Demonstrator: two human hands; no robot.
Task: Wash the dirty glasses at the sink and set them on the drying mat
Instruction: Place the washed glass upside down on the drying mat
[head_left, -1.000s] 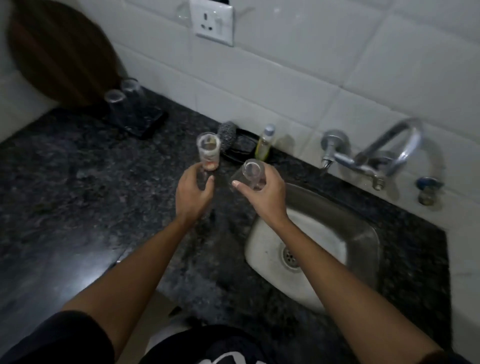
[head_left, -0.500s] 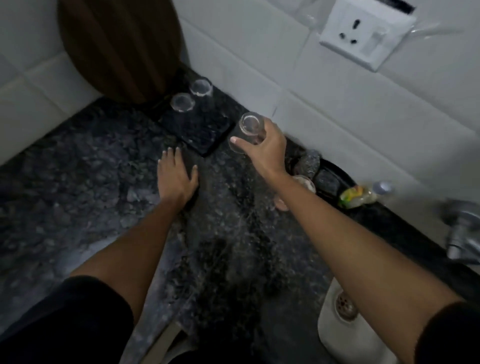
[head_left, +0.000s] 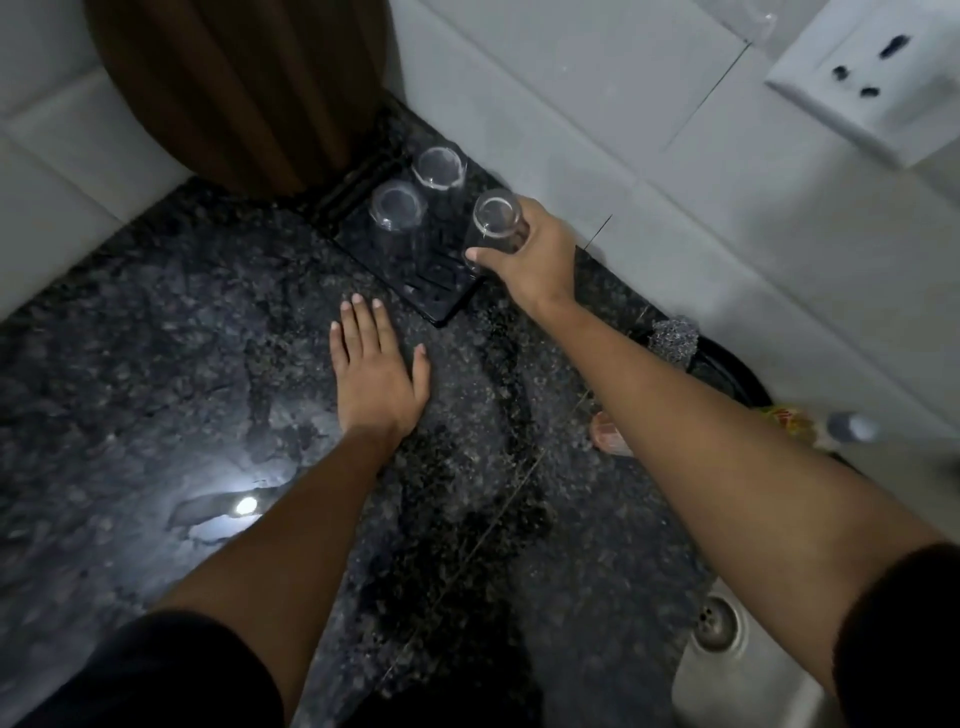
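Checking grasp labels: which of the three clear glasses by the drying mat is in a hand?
The glass nearest the tiled wall, gripped by the right hand. The other two glasses stand free on the drying mat, untouched.

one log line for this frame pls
phase: placing | right hand: holds glass over mat | left hand: flat on counter | mat: two glasses
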